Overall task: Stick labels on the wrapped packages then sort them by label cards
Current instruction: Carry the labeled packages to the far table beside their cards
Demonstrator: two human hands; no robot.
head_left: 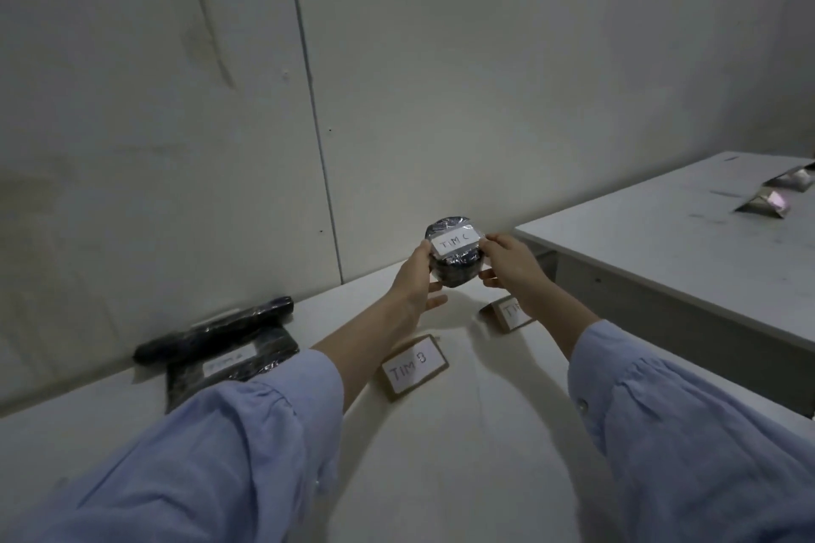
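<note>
Most of our fingertips are hidden behind the round package (pixel 454 265), so we cannot tell just how each one presses. What we do see: the left hand (pixel 414 278) cups the package's left side, thumb up by the left end of the white label (pixel 455 241), the other fingers curled under it. The right hand (pixel 507 262) grips the right side the same way, with a fingertip at the label's right end and fingers tucked below. The label reads "TIM C", and the dark, shiny package is held above the far part of the table (pixel 441 476).

Just near of the right wrist stands a card (pixel 509 313) that is half covered by the arm; only "TI" shows. Nearer and to the left lies another card (pixel 414 367) marked "TIM B". At the far left, against the wall, a long black package (pixel 216 328) rests on a flat black package (pixel 260 359) whose label is too faint to read. A second table (pixel 661 242) stands to the right, with two shiny wedges (pixel 762 205) near the frame's edge, one cut off.
</note>
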